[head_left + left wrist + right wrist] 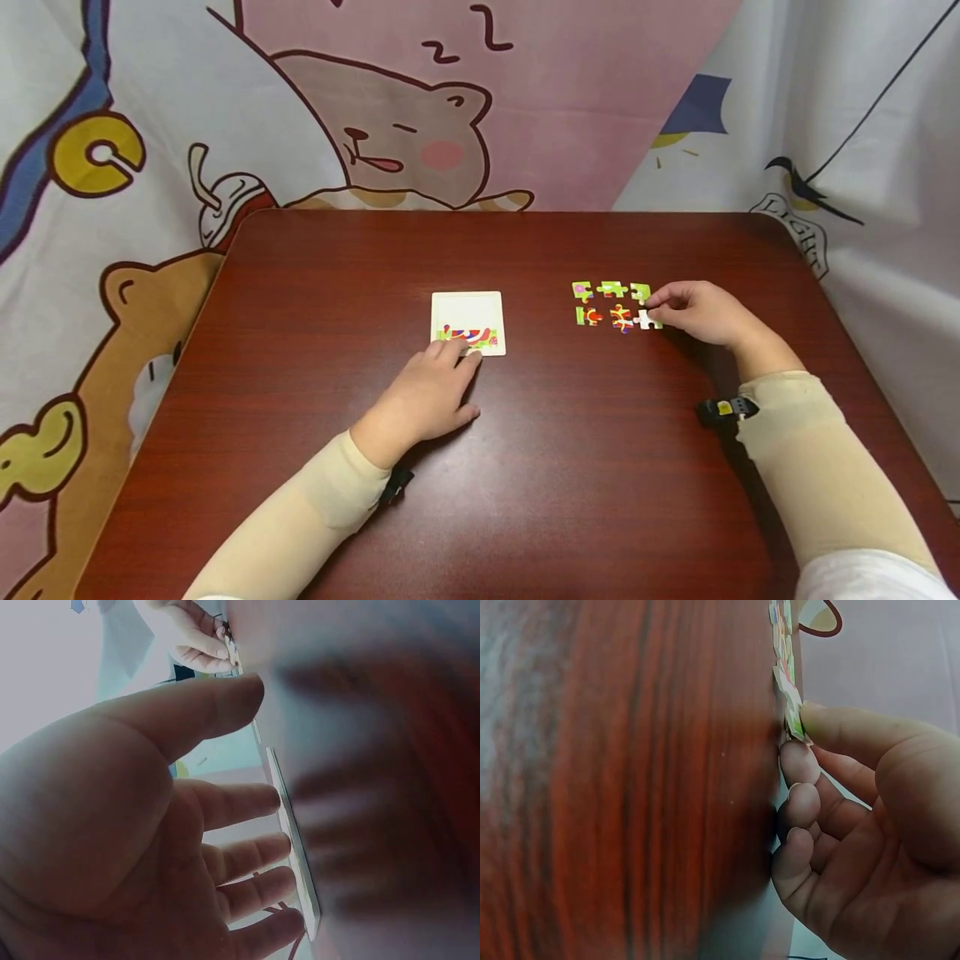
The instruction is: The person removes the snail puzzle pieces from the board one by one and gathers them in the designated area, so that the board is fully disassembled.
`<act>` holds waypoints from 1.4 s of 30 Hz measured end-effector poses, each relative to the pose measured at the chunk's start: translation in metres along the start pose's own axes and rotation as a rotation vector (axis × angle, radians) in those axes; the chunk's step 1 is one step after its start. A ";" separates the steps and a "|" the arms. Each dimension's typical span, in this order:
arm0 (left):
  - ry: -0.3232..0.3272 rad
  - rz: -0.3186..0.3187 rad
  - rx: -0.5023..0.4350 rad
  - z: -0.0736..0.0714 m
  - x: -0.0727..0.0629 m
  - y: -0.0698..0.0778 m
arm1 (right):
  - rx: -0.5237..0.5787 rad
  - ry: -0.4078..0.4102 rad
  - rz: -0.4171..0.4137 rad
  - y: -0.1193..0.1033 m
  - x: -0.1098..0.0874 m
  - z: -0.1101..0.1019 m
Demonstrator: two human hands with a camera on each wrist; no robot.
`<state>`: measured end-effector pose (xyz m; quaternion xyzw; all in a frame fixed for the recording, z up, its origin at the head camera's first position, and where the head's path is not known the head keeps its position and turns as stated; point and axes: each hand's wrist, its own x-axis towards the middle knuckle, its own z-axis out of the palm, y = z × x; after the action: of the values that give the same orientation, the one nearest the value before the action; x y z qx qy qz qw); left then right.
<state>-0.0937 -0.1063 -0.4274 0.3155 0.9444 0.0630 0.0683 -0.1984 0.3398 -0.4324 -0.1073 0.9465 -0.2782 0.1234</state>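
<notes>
A square, cream-coloured puzzle tray (pixel 467 310) lies near the table's middle, with a strip of colourful picture along its lower part. The fingers of my left hand (pixel 423 396) are extended, their tips resting on the tray's near edge; the left wrist view shows them against its rim. To the right, my right hand (pixel 708 315) pinches a white and green puzzle piece (pixel 793 709) between thumb and index finger. In the right wrist view this piece is tilted, one end raised. Beside it lie several loose puzzle pieces (pixel 612 289) in two rows, with green, red and yellow prints.
The dark red-brown wooden table (pixel 555 467) carries the tray and pieces. A curtain (pixel 570 100) with cartoon animals hangs behind the far edge and along the sides. Each wrist wears a black strap, such as the right strap (pixel 727 409).
</notes>
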 end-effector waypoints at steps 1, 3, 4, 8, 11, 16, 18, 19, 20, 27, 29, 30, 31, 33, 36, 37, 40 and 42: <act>0.000 0.001 0.006 0.000 -0.001 0.002 | 0.001 0.001 0.001 -0.001 0.000 0.000; -0.001 0.005 0.013 0.000 -0.001 0.005 | -0.001 0.007 0.003 -0.003 -0.001 0.001; -0.010 0.004 0.015 0.000 -0.002 0.007 | -0.001 0.010 0.004 -0.004 -0.001 0.001; -0.069 -0.019 -0.014 0.000 -0.003 0.015 | -0.011 0.019 0.010 -0.004 -0.001 0.002; -0.144 -0.053 -0.043 0.000 -0.003 0.020 | -0.018 0.018 0.012 -0.004 -0.001 0.002; -0.222 -0.099 -0.065 0.002 -0.005 0.026 | -0.024 0.018 0.009 -0.004 0.000 0.004; -0.226 -0.109 -0.059 0.003 -0.005 0.027 | -0.027 0.020 0.011 -0.004 0.000 0.004; -0.227 -0.114 -0.056 0.003 -0.005 0.027 | -0.029 0.021 0.012 -0.004 0.000 0.005; -0.230 -0.119 -0.051 0.003 -0.005 0.027 | -0.032 0.023 0.014 -0.004 0.000 0.005; -0.225 -0.134 -0.037 0.004 -0.006 0.030 | -0.015 0.027 0.020 -0.003 -0.001 0.006; -0.223 -0.140 -0.033 0.004 -0.005 0.031 | 0.000 0.030 0.015 -0.003 -0.002 0.005; -0.223 -0.144 -0.033 0.004 -0.004 0.031 | 0.006 0.034 0.010 -0.003 -0.002 0.005; -0.223 -0.148 -0.032 0.004 -0.004 0.032 | 0.013 0.038 0.006 -0.003 -0.002 0.005; -0.234 -0.160 -0.020 0.004 -0.004 0.032 | 0.012 0.045 0.002 -0.003 -0.002 0.005; -0.247 -0.181 -0.009 0.004 -0.002 0.032 | -0.004 0.062 0.014 -0.004 -0.002 0.007; -0.249 -0.187 -0.005 0.004 -0.002 0.032 | -0.010 0.070 0.022 -0.005 -0.002 0.007; -0.246 -0.204 -0.012 0.006 0.001 0.031 | -0.036 0.109 0.024 -0.014 -0.001 0.008; -0.241 -0.212 -0.018 0.006 0.002 0.031 | -0.036 0.138 0.017 -0.026 0.002 0.010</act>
<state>-0.0764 -0.0802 -0.4288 0.2185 0.9568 0.0257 0.1900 -0.1942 0.3131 -0.4268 -0.0818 0.9584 -0.2670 0.0584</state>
